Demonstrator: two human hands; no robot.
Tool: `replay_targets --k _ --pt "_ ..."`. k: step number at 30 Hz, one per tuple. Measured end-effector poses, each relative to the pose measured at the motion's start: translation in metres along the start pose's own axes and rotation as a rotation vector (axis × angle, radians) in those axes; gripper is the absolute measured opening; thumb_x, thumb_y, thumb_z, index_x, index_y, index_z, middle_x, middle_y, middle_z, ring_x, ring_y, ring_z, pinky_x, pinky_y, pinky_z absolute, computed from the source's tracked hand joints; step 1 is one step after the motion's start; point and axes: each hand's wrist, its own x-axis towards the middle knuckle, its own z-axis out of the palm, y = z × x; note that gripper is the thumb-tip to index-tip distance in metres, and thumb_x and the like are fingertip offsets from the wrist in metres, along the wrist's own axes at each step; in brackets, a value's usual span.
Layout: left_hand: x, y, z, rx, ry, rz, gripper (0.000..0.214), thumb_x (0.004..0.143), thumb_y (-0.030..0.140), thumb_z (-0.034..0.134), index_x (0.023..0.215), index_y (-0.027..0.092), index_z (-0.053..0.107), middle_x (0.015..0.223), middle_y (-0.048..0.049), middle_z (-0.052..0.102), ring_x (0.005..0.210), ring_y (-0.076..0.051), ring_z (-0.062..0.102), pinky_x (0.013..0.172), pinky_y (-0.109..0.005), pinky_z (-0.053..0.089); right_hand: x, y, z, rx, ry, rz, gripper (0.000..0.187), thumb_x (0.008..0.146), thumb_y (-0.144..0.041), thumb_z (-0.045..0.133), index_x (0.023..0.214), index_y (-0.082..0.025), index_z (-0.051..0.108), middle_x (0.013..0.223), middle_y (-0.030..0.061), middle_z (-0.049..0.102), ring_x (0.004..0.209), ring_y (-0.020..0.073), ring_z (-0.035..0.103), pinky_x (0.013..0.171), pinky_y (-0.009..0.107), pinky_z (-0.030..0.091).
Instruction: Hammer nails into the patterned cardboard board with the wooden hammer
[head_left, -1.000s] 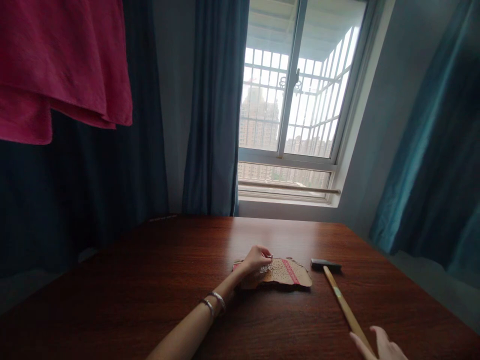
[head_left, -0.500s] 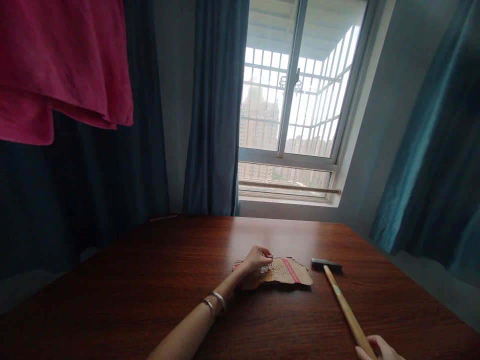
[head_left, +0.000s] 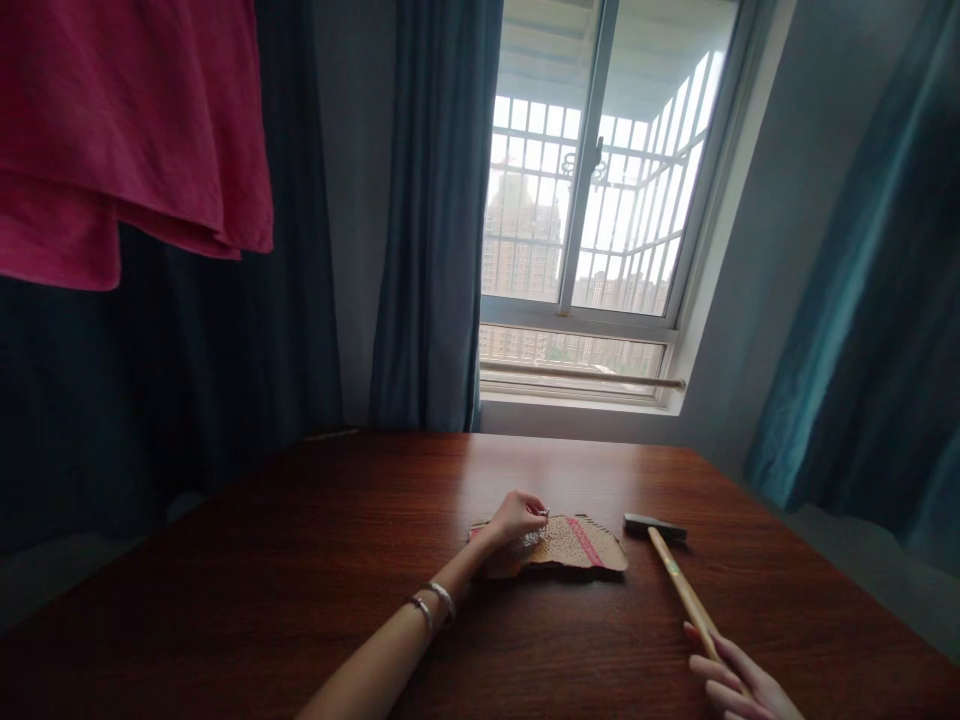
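Note:
My left hand [head_left: 521, 515] is closed in a pinch above the left part of a torn piece of cardboard [head_left: 592, 560]. Between its fingertips shows a small shiny metal piece [head_left: 546, 512], too small to name. The cardboard lies flat, speckled with many small dark marks and crossed by a pink-red strip; shiny bits cluster beside the hand, which hides its left part. To the right, a hammer [head_left: 686, 595] with a dark head and pale wooden handle rests its head on the table. My right hand [head_left: 739, 680] is closed around the lower handle.
The brown wooden table [head_left: 337, 520] stretches to a barred window [head_left: 577, 240]. Dark blue curtains [head_left: 431, 220] hang behind it, with another curtain at right. A pink cloth [head_left: 150, 130] hangs at the upper left.
My right hand has moved up and forward along the hammer handle, with more of its fingers showing. The left hand keeps its pinch over the cardboard. The view has shifted slightly.

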Motion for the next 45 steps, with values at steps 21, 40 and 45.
replay_targets --k 21,40,45 --pt "-0.003 0.004 0.0 -0.032 0.0 -0.025 0.025 0.062 0.022 0.057 0.079 0.008 0.069 0.073 -0.0052 0.066 0.068 -0.015 0.057 0.057 -0.02 0.038 -0.02 0.019 0.098 -0.68 0.064 -0.36 0.062 0.059 -0.053 0.07 0.109 -0.018 0.063 0.046 -0.0064 0.039 0.044 0.0071 0.037 0.042 0.018 0.033" --pt "-0.003 0.005 -0.001 0.004 -0.02 -0.016 0.025 0.062 0.023 0.057 0.078 0.009 0.07 0.068 -0.0038 0.065 0.063 -0.013 0.054 0.054 -0.019 0.034 -0.012 0.025 0.1 -0.68 0.08 -0.375 0.059 0.059 -0.053 0.069 0.105 -0.016 0.065 0.045 -0.0079 0.037 0.038 0.0035 0.032 0.038 0.015 0.027" --pt "-0.004 0.006 -0.001 -0.011 -0.025 -0.015 0.024 0.062 0.022 0.056 0.077 0.008 0.07 0.069 -0.004 0.065 0.062 -0.013 0.053 0.053 -0.019 0.033 -0.009 0.028 0.094 -0.627 0.119 -0.366 0.06 0.057 -0.052 0.07 0.106 -0.017 0.064 0.042 -0.009 0.033 0.037 0.0037 0.033 0.037 0.014 0.028"
